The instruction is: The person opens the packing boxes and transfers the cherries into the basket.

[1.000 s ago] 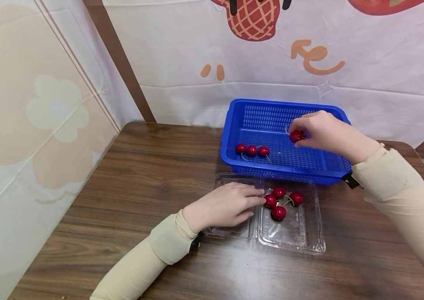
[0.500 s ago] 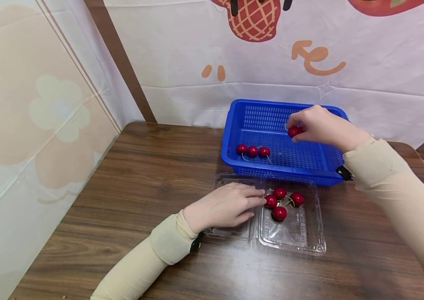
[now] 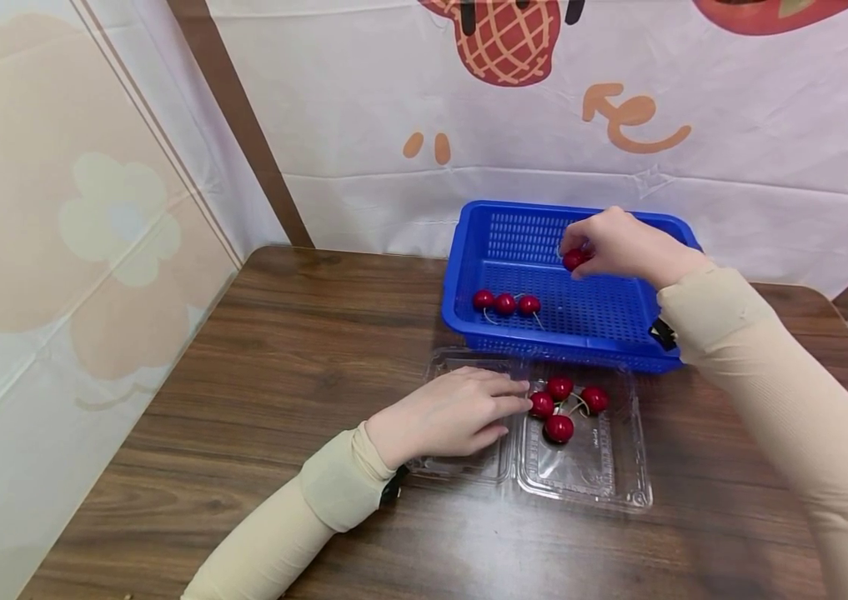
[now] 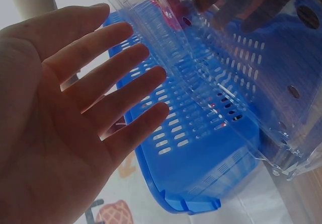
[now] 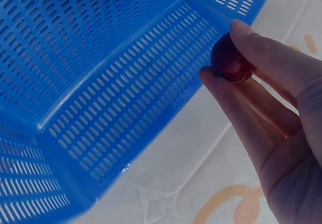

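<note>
Right hand (image 3: 622, 242): the thumb and fingers (image 5: 237, 110) are pinching one red cherry (image 3: 574, 260), the gap between them narrowing to the fruit's width; the hand is reaching in over the basket's right side, holding the cherry over the rear half.

Left hand (image 3: 454, 412): grasping nothing, its digits extending nearly straight and slightly spread, hovering or resting over the left half of a hinged transparent container (image 3: 574, 468); contact with the nearest cherry cannot be told.

Blue basket (image 3: 454, 275), perforated: standing at the bench's back edge, before a printed fabric backdrop (image 3: 348, 100). Three cherries (image 3: 504, 303) are lying in a row in its front left corner; room is showing on the basket floor to their right.

Container: lying just in front of the basket, its right half carrying four cherries (image 3: 559, 428) grouped toward the rear left corner.

Bench (image 3: 258, 333), brown wood: its surface is running unoccupied from the basket to the left edge.
</note>
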The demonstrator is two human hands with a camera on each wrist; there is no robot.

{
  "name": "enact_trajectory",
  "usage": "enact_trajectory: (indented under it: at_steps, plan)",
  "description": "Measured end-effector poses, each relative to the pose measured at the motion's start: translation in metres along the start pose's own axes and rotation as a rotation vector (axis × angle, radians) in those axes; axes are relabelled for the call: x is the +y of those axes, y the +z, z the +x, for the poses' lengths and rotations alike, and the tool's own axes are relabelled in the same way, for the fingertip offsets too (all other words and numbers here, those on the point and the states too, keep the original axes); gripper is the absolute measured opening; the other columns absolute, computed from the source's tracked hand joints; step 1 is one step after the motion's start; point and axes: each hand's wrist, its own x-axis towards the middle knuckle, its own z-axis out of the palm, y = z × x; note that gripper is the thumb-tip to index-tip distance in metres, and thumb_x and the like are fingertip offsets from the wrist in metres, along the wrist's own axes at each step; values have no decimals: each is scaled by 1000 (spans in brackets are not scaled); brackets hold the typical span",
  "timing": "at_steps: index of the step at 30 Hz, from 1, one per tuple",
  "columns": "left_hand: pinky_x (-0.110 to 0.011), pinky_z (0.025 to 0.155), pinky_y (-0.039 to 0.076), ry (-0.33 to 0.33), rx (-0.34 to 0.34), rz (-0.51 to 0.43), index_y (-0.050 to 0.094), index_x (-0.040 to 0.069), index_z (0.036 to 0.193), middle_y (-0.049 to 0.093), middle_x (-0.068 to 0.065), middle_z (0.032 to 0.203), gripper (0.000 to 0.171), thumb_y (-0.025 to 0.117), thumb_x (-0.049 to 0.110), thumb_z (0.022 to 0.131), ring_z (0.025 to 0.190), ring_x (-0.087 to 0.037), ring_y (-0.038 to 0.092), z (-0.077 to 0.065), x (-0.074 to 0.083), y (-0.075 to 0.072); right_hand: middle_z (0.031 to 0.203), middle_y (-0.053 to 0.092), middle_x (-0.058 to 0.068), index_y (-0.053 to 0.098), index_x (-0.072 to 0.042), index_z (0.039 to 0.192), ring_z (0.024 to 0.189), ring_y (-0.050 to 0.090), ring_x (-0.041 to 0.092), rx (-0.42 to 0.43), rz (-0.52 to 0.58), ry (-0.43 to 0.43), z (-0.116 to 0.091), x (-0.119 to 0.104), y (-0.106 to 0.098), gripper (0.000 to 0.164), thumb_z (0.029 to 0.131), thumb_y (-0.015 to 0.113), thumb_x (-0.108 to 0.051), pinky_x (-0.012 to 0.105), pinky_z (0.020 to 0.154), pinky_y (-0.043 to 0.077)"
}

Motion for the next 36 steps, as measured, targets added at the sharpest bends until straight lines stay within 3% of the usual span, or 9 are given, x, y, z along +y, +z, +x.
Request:
enact_trajectory:
  at_steps: [14,36]
  plan:
    - [-37,105,39,-1,4,1,56,17,130,51,-2,137,43,55,28,89,123,-20,45,-1,1,0,98,68,15,67,-5,97,87,62,26,-86,61,97,17,5,12,28,72,76,-13,47,80,55]
    - [-37,106,38,-5,1,3,55,18,130,51,-2,137,43,55,29,89,124,-20,44,-1,0,0,101,67,15,68,-5,100,90,59,26,-189,37,138,30,15,24,31,72,76,-14,48,81,54]
